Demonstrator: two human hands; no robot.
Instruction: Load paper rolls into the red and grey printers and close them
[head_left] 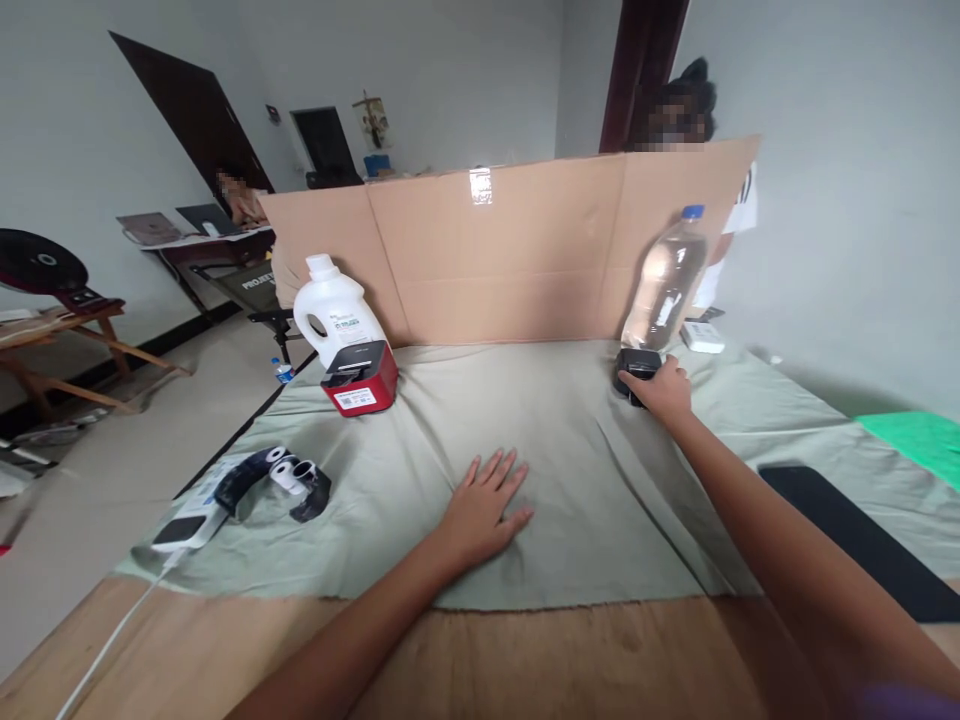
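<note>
My left hand [481,507] lies flat on the pale green cloth [480,400], fingers spread, with nothing in it. Further off to the right, my right hand [665,388] grips a small black box-shaped object [636,372] that rests on the cloth; its exact kind I cannot make out. Just behind that object stands a large clear bottle [666,285] with a blue cap. On the far left a red and black box-like device [361,378] sits before a white jug [341,312] with a handle.
A cardboard panel [495,260] stands across the table's back. At left lie a black and white curved device [274,480] and a cabled white unit [191,525]. On the right are a black flat pad [855,535], a green sheet [919,440] and a small white box [703,336]. Two people are beyond.
</note>
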